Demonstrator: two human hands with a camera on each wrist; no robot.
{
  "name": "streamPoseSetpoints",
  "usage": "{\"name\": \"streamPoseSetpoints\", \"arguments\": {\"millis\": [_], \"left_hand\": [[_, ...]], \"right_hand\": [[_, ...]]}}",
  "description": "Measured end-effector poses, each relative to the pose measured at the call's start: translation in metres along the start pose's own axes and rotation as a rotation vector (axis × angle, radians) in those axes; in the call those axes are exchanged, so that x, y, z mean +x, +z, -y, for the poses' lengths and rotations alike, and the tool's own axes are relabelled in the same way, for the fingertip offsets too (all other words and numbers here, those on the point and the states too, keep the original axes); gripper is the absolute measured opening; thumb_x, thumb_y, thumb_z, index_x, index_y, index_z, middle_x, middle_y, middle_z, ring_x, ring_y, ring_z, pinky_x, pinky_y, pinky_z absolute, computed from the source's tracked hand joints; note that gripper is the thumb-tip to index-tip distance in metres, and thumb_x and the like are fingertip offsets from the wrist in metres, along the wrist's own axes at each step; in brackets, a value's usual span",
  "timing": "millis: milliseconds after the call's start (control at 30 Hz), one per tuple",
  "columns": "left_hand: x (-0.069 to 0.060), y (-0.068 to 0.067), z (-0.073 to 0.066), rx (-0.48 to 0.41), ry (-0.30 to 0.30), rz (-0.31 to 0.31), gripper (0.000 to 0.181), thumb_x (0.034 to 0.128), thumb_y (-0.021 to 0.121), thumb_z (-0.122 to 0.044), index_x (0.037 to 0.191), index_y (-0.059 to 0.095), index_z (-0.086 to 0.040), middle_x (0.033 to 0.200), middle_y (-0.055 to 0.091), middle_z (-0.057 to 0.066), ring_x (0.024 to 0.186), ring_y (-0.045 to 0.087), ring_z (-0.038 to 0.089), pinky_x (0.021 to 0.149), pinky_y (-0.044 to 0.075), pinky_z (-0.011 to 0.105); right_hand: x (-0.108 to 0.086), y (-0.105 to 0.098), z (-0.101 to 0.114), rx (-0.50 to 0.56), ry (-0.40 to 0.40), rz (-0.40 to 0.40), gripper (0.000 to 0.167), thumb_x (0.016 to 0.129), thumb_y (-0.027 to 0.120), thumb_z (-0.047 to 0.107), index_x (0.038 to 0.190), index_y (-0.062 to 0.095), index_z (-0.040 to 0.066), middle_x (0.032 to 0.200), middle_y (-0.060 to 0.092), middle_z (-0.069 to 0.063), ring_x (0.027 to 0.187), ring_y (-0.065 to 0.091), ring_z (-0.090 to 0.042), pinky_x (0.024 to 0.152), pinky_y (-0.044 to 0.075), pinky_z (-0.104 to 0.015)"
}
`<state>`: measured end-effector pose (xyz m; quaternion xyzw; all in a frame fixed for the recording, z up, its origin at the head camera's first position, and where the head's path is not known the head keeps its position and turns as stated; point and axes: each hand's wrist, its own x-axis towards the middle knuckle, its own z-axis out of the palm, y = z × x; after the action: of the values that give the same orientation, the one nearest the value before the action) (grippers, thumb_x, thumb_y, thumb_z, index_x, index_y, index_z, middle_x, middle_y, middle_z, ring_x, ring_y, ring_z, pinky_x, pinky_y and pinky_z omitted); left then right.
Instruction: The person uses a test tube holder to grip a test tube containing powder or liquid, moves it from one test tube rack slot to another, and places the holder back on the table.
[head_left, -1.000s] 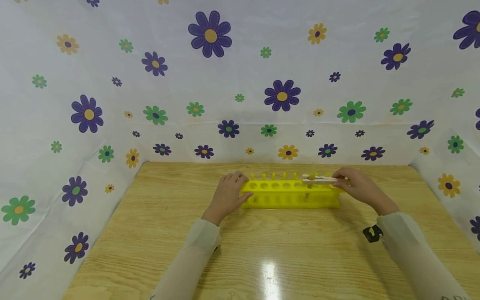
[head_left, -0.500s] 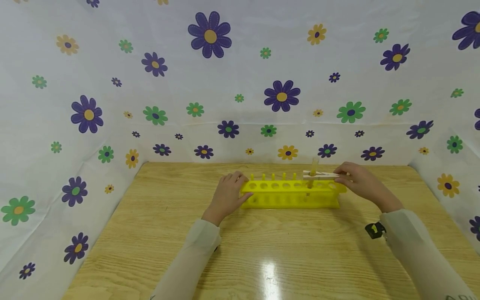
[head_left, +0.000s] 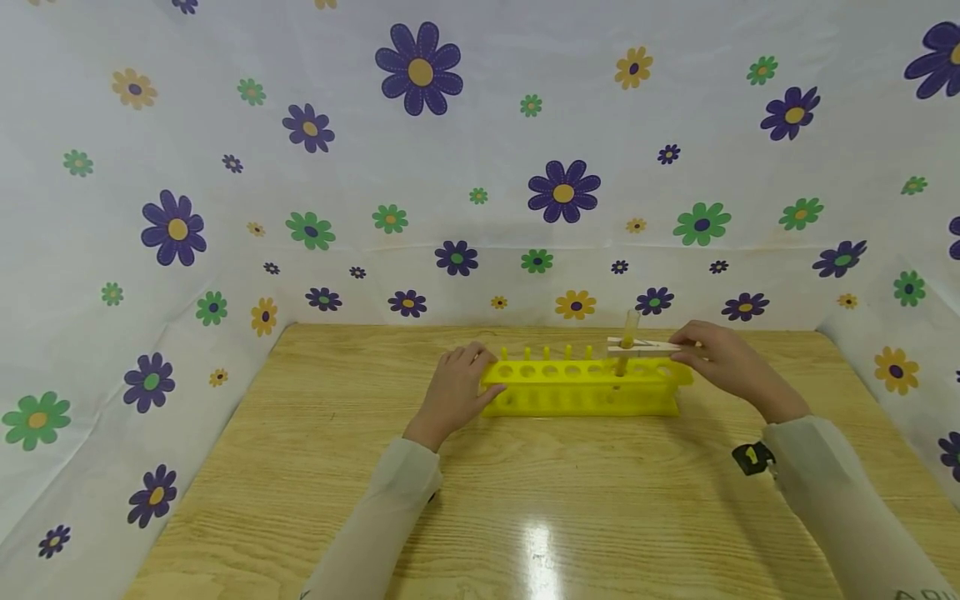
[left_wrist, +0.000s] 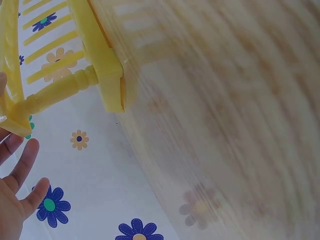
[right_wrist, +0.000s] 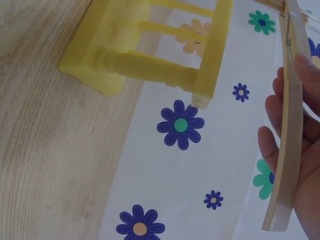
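A yellow plastic test tube rack [head_left: 573, 402] stands on the table, with a row of round holes along its top. My left hand [head_left: 452, 390] grips its left end, the thumb in front of the top plate; in the left wrist view some of its fingers [left_wrist: 36, 192] are off the rack. My right hand [head_left: 726, 364] pinches a wooden test tube clamp [head_left: 652, 351], seen close in the right wrist view as a long wooden strip [right_wrist: 291, 132] with a metal spring. The clamp's far end is around a glass test tube [head_left: 632, 321]. Upright and slightly tilted, the tube has its lower part at a rack hole.
The wood-grain table [head_left: 570, 475] extends in front of the rack and to both sides. Behind it hangs a white cloth [head_left: 480, 150] printed with flowers. Short yellow pegs [head_left: 547, 353] stick up along the rack's back.
The right hand, clamp and test tube have risen and shifted slightly right, so more of the tube shows above the rack. The left hand and rack have stayed put.
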<state>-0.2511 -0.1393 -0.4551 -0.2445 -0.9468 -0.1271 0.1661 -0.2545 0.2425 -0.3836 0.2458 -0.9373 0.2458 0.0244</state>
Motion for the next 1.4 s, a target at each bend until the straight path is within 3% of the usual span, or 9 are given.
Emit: {"name": "streamPoseSetpoints", "arguments": {"millis": [1400], "left_hand": [[0.0, -0.002, -0.002, 0.01, -0.023, 0.031, 0.04, 0.0876, 0.063, -0.04, 0.113, 0.058, -0.01, 0.115, 0.055, 0.004, 0.105, 0.055, 0.024, 0.097, 0.043, 0.044]], "right_hand": [[0.002, -0.012, 0.001, 0.006, -0.04, -0.056, 0.019, 0.093, 0.057, 0.01, 0.107, 0.061, -0.003, 0.101, 0.063, -0.016, 0.094, 0.06, -0.03, 0.087, 0.05, -0.054]]}}
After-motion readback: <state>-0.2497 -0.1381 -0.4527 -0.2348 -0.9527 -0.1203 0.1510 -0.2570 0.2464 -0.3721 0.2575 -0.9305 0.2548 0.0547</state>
